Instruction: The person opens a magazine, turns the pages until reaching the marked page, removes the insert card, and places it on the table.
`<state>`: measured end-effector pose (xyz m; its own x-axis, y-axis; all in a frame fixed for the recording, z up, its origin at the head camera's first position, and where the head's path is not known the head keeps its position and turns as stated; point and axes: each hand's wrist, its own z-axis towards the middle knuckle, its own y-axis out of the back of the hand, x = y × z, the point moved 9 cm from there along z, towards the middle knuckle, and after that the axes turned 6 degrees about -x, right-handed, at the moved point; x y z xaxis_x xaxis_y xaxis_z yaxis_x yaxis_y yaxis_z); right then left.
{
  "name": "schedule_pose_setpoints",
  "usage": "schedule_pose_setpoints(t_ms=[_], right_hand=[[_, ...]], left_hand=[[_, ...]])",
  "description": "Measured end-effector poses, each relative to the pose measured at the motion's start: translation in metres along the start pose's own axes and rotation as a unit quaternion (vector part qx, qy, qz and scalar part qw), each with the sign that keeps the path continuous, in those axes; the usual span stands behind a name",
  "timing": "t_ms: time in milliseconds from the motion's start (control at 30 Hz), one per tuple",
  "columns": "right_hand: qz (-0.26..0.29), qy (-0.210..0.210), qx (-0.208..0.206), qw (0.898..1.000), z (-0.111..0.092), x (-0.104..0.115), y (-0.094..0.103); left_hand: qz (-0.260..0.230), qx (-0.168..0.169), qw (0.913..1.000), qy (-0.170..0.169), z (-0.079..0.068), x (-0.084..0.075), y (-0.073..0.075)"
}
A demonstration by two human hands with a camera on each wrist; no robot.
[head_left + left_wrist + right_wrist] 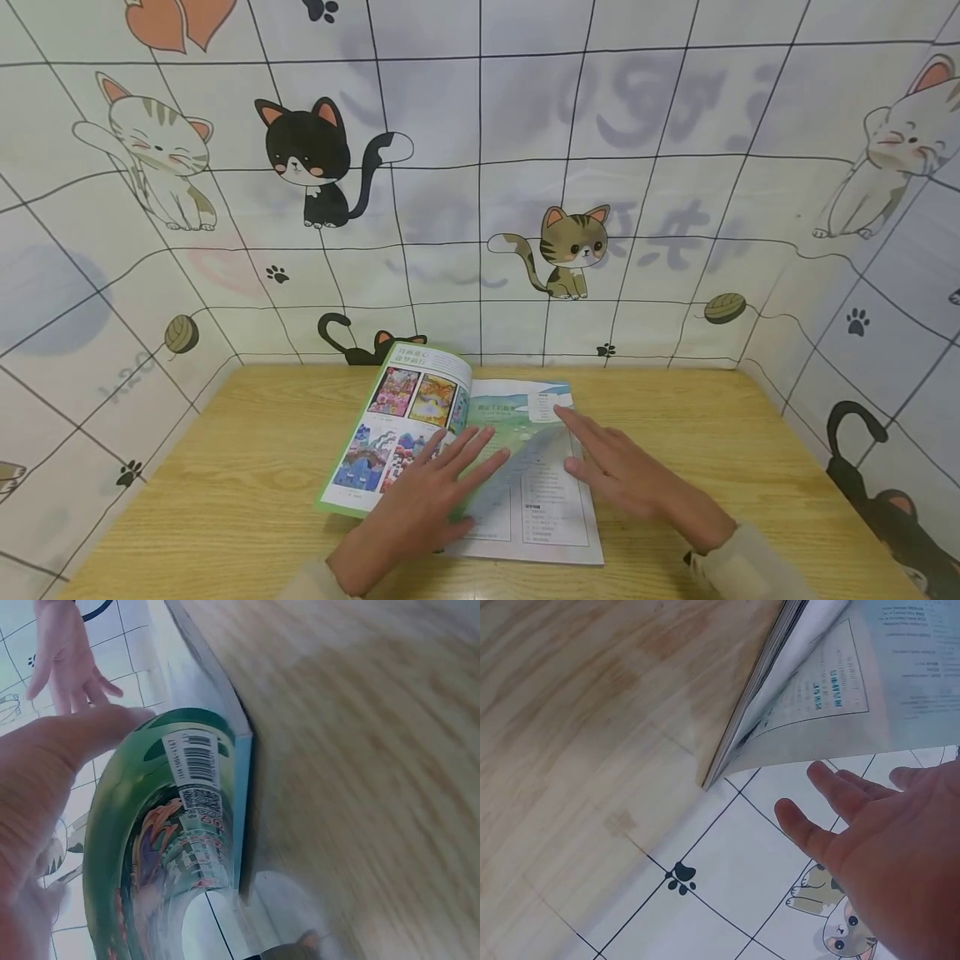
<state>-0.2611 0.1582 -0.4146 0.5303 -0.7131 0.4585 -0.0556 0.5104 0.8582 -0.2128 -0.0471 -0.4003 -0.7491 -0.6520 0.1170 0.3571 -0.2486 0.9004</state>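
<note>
An open magazine [555, 533] lies on the wooden table, its left part [360, 492] carrying several colourful pictures. My left hand [427, 492] is over the inner side of that left part, fingers spread towards the fold. The left wrist view shows the magazine's green cover [112, 780] curving up beside my thumb, with a barcode [196, 761] on it. My right hand [622, 467] is at the right page's outer edge, fingers extended, fingertips overlapping the page in the head view. In the right wrist view a printed page [907, 682] rises away from the sheets below, close to my fingertips.
The wooden tabletop [247, 467] extends on both sides of the magazine. Behind it stands a white cloth backdrop [450, 275] with black grid lines and printed cats, which also closes in the left and right sides.
</note>
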Motion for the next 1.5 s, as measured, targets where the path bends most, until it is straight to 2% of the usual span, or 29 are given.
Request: schedule_pose_setpoints(t_ms=[67,233,367,567,667,767,1033,1267,1500], right_hand=[[-0.004,-0.004,-0.008,1.0,0.0,-0.002,0.003],[-0.006,-0.026,0.0,1.0,-0.002,-0.01,0.002],[-0.017,-0.045,0.042,0.998,-0.005,-0.014,-0.006],[-0.033,-0.031,0.14,0.989,-0.015,-0.012,-0.024],[-0.035,-0.021,0.157,0.987,-0.018,-0.012,-0.028],[-0.042,-0.009,0.157,0.987,-0.02,-0.011,-0.029],[-0.049,-0.002,0.167,0.985,-0.02,-0.009,-0.033],[-0.052,0.009,0.159,0.986,-0.021,-0.007,-0.034],[-0.05,0.018,0.152,0.987,-0.021,-0.006,-0.032]], left_hand=[[0.012,-0.01,0.9997,-0.016,0.0,-0.004,0.003],[0.068,-0.008,0.9969,-0.038,0.0,-0.01,0.005],[0.113,-0.012,0.992,-0.055,0.001,-0.013,0.006],[0.151,0.008,0.9857,-0.075,0.0,-0.015,-0.002],[0.156,0.025,0.9843,-0.078,-0.001,-0.015,-0.007],[0.154,0.044,0.9843,-0.074,-0.001,-0.014,-0.01],[0.125,0.073,0.9891,-0.028,-0.003,-0.005,-0.012],[0.112,0.12,0.9857,0.038,-0.009,0.009,-0.018],[0.027,0.128,0.985,0.113,-0.018,0.022,-0.024]])
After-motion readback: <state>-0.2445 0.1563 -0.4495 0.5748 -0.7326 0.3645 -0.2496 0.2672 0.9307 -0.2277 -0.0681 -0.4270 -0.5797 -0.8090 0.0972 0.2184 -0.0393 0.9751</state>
